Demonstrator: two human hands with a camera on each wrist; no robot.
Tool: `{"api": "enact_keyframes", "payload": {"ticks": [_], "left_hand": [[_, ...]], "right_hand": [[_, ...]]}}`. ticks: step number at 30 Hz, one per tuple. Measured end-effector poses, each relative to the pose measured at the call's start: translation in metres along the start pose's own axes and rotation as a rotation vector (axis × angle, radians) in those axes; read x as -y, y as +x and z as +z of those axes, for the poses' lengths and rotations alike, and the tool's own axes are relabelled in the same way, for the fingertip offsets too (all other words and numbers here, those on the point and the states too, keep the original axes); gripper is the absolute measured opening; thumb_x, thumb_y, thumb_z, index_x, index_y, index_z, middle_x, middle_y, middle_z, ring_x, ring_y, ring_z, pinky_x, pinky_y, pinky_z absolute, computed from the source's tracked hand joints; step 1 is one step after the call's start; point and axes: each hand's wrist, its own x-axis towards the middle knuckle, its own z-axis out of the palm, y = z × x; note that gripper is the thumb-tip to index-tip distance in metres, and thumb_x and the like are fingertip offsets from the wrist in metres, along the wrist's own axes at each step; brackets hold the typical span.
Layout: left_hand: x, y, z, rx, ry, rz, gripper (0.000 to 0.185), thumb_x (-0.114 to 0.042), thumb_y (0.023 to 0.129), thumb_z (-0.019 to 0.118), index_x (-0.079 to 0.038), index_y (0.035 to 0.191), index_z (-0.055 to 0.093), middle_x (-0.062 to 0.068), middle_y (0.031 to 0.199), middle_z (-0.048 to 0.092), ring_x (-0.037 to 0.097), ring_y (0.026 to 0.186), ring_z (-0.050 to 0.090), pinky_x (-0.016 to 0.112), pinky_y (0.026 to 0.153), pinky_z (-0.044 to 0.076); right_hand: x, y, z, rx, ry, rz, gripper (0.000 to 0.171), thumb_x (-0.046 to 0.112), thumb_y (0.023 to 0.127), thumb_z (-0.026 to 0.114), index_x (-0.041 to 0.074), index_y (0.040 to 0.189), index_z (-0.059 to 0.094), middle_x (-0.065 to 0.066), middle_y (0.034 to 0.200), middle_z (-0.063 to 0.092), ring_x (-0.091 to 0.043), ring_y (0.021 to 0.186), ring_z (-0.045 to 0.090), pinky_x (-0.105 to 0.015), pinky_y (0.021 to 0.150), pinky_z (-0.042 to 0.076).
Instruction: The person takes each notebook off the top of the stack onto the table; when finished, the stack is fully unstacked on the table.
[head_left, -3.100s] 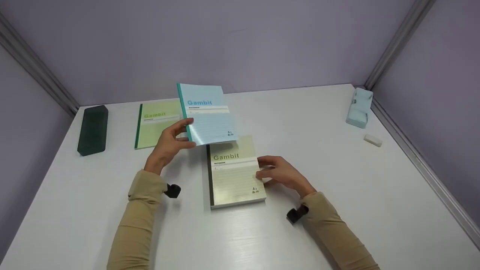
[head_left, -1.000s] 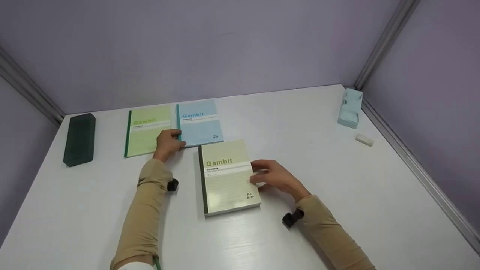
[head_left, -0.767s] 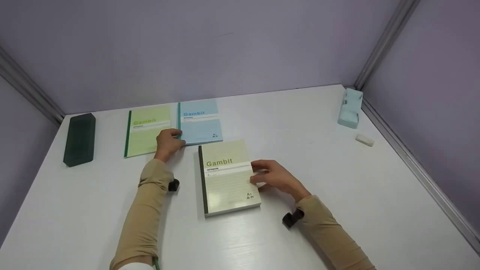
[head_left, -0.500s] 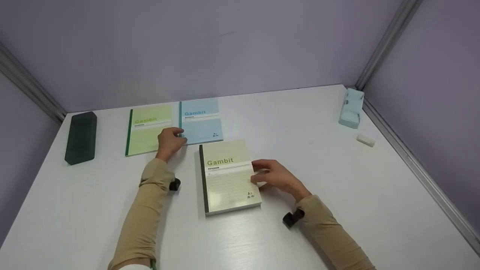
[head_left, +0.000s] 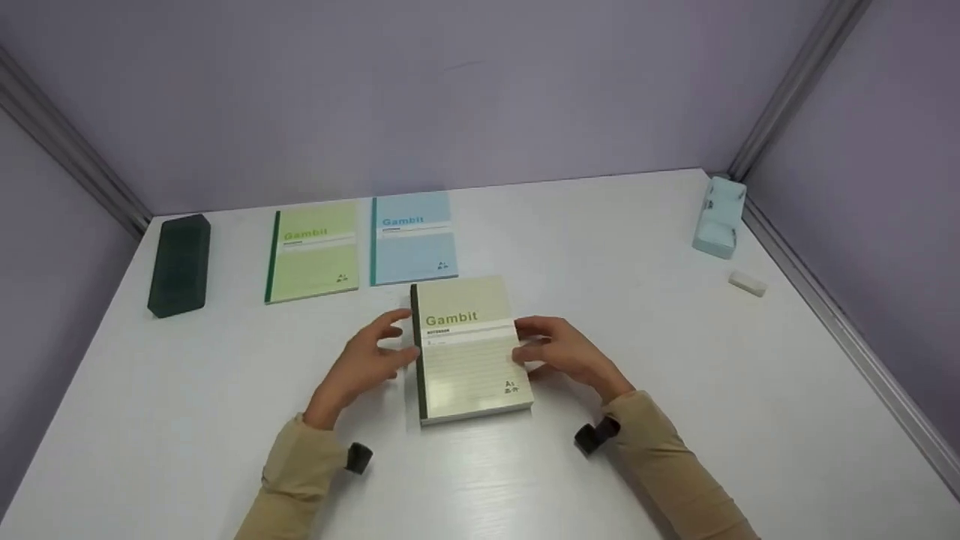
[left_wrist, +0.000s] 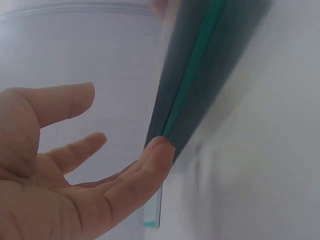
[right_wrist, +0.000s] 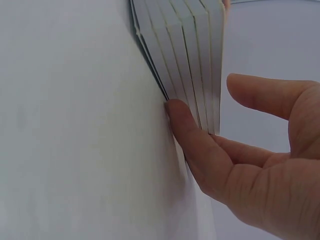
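Observation:
A stack of notebooks (head_left: 471, 379) with a pale yellow-green "Gambit" cover on top lies mid-table. My left hand (head_left: 365, 361) is at its spine side, fingers spread; in the left wrist view a fingertip meets the dark and teal spines (left_wrist: 192, 55). On the opposite side, my right hand (head_left: 568, 351) has its fingers against the page edges (right_wrist: 182, 60), the thumb apart from them in the right wrist view. Behind the stack, a blue notebook (head_left: 412, 255) and a green notebook (head_left: 315, 266) lie flat side by side, a narrow gap between them.
A dark green box-shaped case (head_left: 180, 266) stands at the table's left edge. Far right are a light blue case (head_left: 718, 219) and a small white block (head_left: 747, 284), perhaps an eraser. Walls rise behind and on both sides of the white table (head_left: 615, 262).
My left hand lowered the blue notebook beside the green one, let it go, and came back to the stack's left side. The right hand stayed at the stack.

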Motion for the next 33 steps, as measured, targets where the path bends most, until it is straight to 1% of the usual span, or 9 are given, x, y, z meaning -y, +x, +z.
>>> {"api": "enact_keyframes", "payload": {"ticks": [4,6,9,11,13,20,25,29,33], "left_hand": [[0.007,-0.015,0.013,0.066,-0.010,0.013,0.080,-0.017,0.086,0.071,-0.020,0.152,0.026,0.023,0.134,0.046,0.026,0.095,0.064,0.039,0.071,0.052],[0.011,-0.020,0.015,0.105,0.003,0.048,0.087,-0.013,0.084,0.073,-0.019,0.154,0.021,0.025,0.133,0.046,0.024,0.091,0.065,0.038,0.072,0.051],[0.017,-0.023,0.019,0.137,0.050,0.110,0.090,-0.008,0.082,0.072,-0.014,0.154,0.020,0.026,0.131,0.046,0.023,0.087,0.065,0.037,0.074,0.049],[0.019,-0.022,0.021,0.137,0.083,0.142,0.088,-0.007,0.081,0.073,-0.011,0.153,0.022,0.025,0.130,0.048,0.022,0.085,0.064,0.037,0.075,0.048],[0.020,-0.021,0.022,0.131,0.096,0.147,0.087,-0.007,0.081,0.073,-0.009,0.152,0.024,0.023,0.130,0.048,0.022,0.084,0.064,0.037,0.075,0.048],[0.022,-0.017,0.022,0.118,0.087,0.097,0.086,-0.013,0.080,0.077,-0.008,0.151,0.029,0.018,0.139,0.044,0.020,0.088,0.065,0.037,0.077,0.049],[0.022,-0.017,0.023,0.109,0.086,0.116,0.088,-0.019,0.079,0.079,-0.010,0.151,0.029,0.018,0.140,0.043,0.019,0.086,0.065,0.036,0.078,0.049],[0.024,-0.017,0.024,0.077,0.085,0.099,0.090,-0.019,0.077,0.081,-0.012,0.151,0.031,0.018,0.144,0.040,0.018,0.085,0.064,0.035,0.078,0.049],[0.025,-0.018,0.026,0.062,0.112,0.118,0.084,-0.018,0.080,0.079,-0.011,0.150,0.034,0.019,0.141,0.042,0.019,0.085,0.062,0.036,0.078,0.049]], "right_hand": [[0.001,-0.001,0.000,-0.009,-0.001,0.007,0.057,0.007,0.084,0.069,0.004,0.138,0.049,-0.015,0.132,0.053,-0.028,0.110,0.058,-0.042,0.079,0.054],[0.000,0.000,0.002,0.003,-0.001,0.008,0.058,0.008,0.085,0.070,0.004,0.138,0.049,-0.015,0.133,0.052,-0.028,0.110,0.058,-0.042,0.079,0.054],[-0.001,0.000,0.004,0.011,-0.005,0.009,0.059,0.008,0.085,0.070,0.004,0.139,0.048,-0.015,0.133,0.052,-0.028,0.110,0.058,-0.042,0.079,0.054],[-0.002,-0.001,0.004,0.007,-0.006,0.007,0.059,0.008,0.084,0.070,0.004,0.139,0.048,-0.015,0.133,0.052,-0.028,0.110,0.058,-0.042,0.078,0.054],[-0.002,-0.002,0.004,-0.001,-0.013,0.005,0.059,0.008,0.084,0.070,0.004,0.139,0.048,-0.015,0.133,0.052,-0.028,0.110,0.058,-0.042,0.078,0.054],[0.001,-0.004,0.001,-0.009,-0.033,-0.001,0.061,0.008,0.084,0.070,0.003,0.140,0.046,-0.016,0.133,0.051,-0.027,0.107,0.058,-0.041,0.077,0.054],[0.001,-0.003,0.001,-0.018,-0.048,-0.002,0.062,0.005,0.084,0.070,0.004,0.141,0.046,-0.014,0.131,0.054,-0.025,0.103,0.060,-0.038,0.072,0.055],[0.000,-0.002,0.003,0.005,-0.059,-0.015,0.065,0.004,0.083,0.072,0.004,0.142,0.044,-0.016,0.129,0.055,-0.025,0.104,0.061,-0.038,0.072,0.055],[0.000,-0.002,0.003,0.018,-0.062,-0.020,0.068,0.002,0.081,0.072,0.004,0.142,0.043,-0.016,0.129,0.055,-0.026,0.105,0.060,-0.038,0.072,0.055]]}}
